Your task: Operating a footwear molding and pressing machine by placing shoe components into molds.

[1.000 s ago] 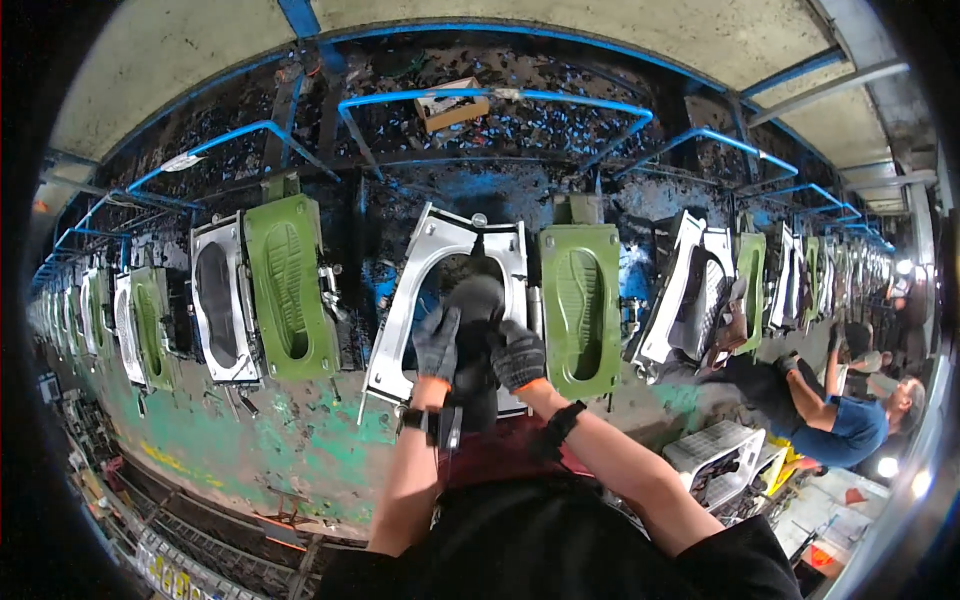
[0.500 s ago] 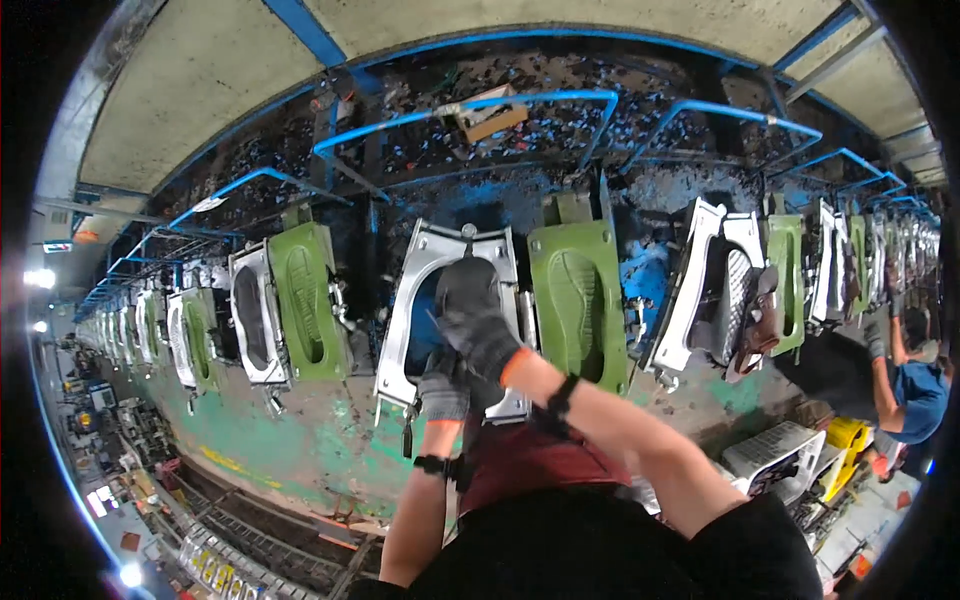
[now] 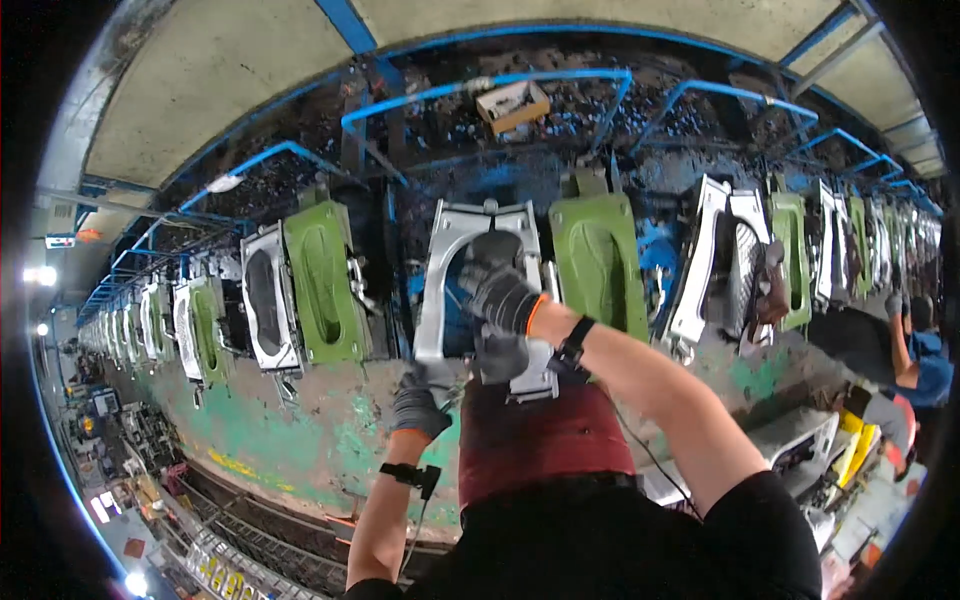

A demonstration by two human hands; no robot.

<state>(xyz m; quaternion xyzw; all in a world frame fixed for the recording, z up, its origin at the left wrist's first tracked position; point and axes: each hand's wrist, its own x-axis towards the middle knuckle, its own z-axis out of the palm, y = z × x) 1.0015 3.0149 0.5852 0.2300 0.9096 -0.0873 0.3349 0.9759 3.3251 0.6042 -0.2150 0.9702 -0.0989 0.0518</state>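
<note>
Holding a dark shoe (image 3: 501, 358) within a silver mould frame (image 3: 437, 262)
The right hand (image 3: 503, 300) is closed across the shoe's middle, while the left hand (image 3: 419, 405) is at the frame's lower left corner; whether it grips anything cannot be told. The work looks partway: the shoe sits in the frame's opening, but the green mould half (image 3: 600, 262) lies open beside it, not closed over it. The right hand hides the shoe's middle, and blur smears the frame's corner by the left fingers

Patchy green floor (image 3: 345, 440), probably bright lamps (image 3: 42, 276)
</note>
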